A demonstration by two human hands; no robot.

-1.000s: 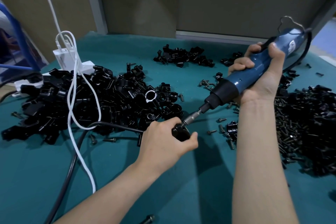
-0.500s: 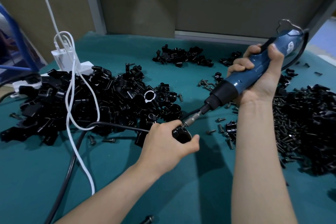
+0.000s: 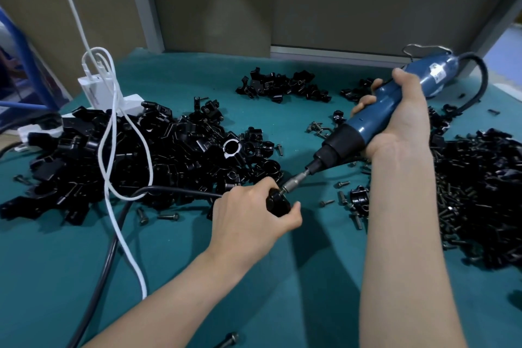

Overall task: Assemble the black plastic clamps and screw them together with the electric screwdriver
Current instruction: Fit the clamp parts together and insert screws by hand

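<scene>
My left hand (image 3: 251, 212) grips a black plastic clamp (image 3: 278, 203) just above the green table, fingers and thumb curled round it. My right hand (image 3: 395, 118) holds the blue electric screwdriver (image 3: 378, 113) tilted down to the left. The screwdriver's silver bit (image 3: 293, 182) meets the top of the clamp. Most of the clamp is hidden by my left hand.
A large pile of black clamp parts (image 3: 127, 161) lies at the left, with a white cable (image 3: 113, 133) and a black cord (image 3: 113, 248) across it. A heap of dark screws (image 3: 480, 200) fills the right. A smaller clamp pile (image 3: 279, 85) sits at the back. Loose screws (image 3: 341, 198) lie near the centre.
Both hands, the clamp and the screwdriver hold nearly the same pose, with the bit staying on the clamp; only the camera view shifts slightly.
</scene>
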